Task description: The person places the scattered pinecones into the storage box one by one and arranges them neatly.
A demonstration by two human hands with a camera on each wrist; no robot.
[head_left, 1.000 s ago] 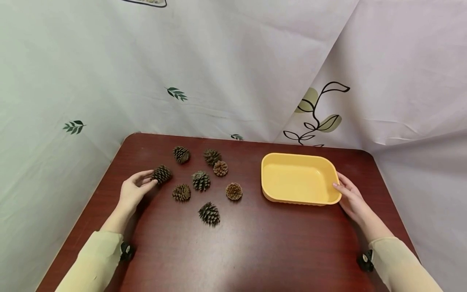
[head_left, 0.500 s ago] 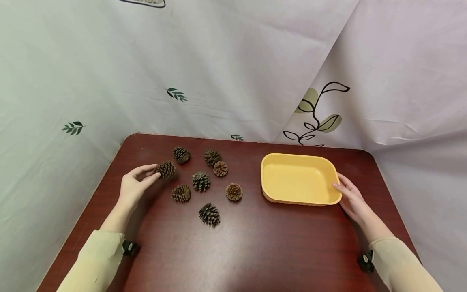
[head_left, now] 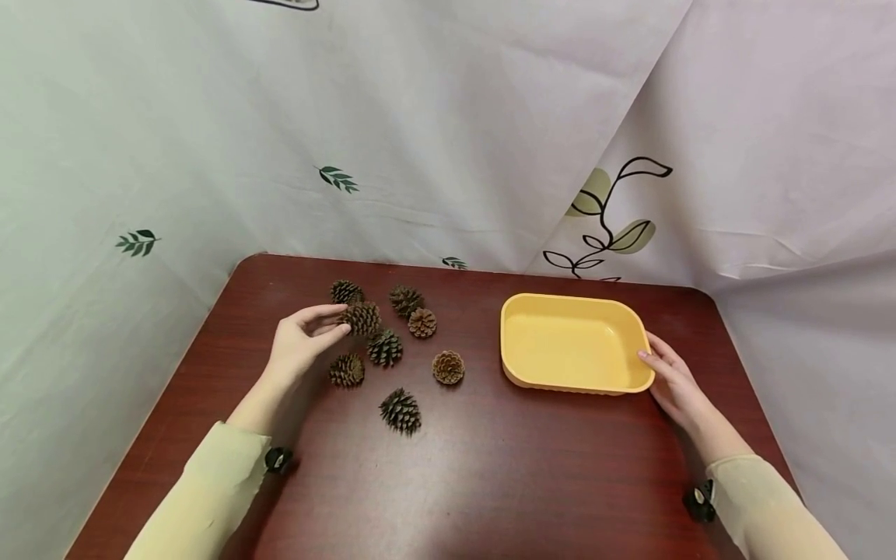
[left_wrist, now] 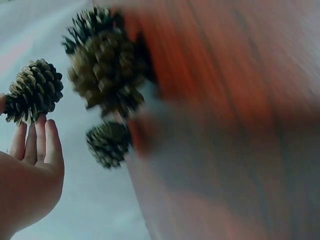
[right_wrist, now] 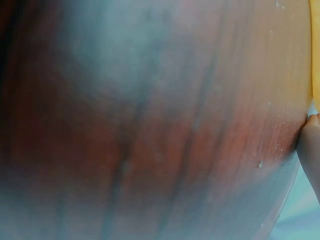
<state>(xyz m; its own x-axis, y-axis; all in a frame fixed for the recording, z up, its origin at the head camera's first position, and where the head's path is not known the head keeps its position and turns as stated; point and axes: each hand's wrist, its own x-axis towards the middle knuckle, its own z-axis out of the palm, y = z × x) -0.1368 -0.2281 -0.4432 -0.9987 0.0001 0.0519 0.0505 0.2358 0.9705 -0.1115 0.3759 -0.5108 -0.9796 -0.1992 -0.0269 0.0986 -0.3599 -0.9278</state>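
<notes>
Left of the yellow container (head_left: 570, 350), all outside it, eight pinecones (head_left: 362, 319).

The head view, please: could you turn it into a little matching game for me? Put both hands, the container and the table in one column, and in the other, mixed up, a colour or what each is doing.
1. table
2. left hand
3. container
4. right hand

A. yellow
B. grips the container by its edge
C. dark reddish brown
D. holds a pine cone between thumb and fingers

Right pairs: 1-C, 2-D, 3-A, 4-B
</notes>
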